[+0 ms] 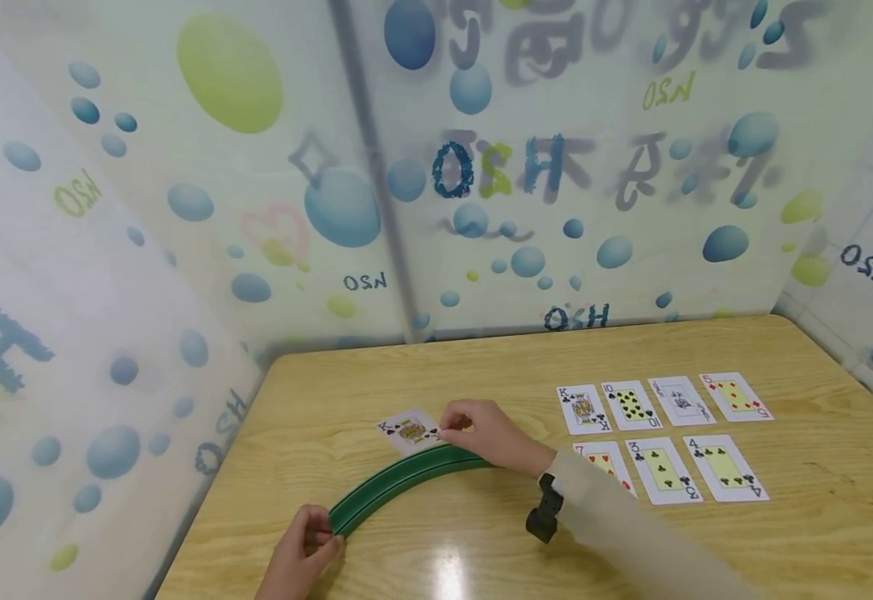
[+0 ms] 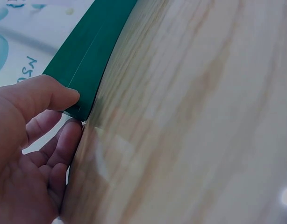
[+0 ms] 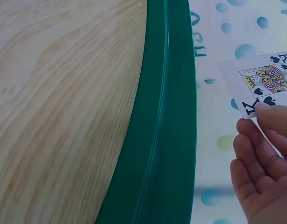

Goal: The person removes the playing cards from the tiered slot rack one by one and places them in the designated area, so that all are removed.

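A curved green card holder with a long groove lies across the table's near middle. My left hand pinches its left end, the thumb on the green face in the left wrist view. Between thumb and finger, my right hand pinches a king of spades by one corner. The card is raised just beyond the holder's far edge, and its face shows clearly in the right wrist view. In the head view, the right hand and wrist cover the holder's right end.
On the right of the wooden table, several cards lie face up in two rows. Among them are a king, a joker, a five of diamonds and a partly covered seven of hearts. Patterned walls enclose the table.
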Tool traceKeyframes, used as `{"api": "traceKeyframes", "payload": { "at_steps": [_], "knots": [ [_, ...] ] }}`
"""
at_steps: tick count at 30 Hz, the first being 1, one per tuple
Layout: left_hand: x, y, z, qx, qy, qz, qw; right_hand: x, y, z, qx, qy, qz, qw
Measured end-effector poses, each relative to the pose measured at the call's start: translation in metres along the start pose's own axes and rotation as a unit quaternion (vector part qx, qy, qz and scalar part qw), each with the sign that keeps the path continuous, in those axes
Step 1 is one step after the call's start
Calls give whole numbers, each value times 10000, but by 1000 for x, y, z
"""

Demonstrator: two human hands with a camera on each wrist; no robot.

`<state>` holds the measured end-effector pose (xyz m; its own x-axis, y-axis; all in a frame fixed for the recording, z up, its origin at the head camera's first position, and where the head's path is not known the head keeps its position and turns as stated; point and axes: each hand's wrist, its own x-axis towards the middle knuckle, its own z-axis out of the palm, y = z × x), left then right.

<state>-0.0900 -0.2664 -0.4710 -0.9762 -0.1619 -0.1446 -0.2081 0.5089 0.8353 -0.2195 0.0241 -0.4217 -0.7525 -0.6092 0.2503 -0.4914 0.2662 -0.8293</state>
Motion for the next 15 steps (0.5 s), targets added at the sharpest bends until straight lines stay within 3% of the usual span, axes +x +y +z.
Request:
{"api": "traceKeyframes", "payload": {
  "at_steps": [15],
  "knots": [
    [-1,-1,0,8,18,86,10000,-44,17,-55,-836,631,361,9938]
  ]
}}
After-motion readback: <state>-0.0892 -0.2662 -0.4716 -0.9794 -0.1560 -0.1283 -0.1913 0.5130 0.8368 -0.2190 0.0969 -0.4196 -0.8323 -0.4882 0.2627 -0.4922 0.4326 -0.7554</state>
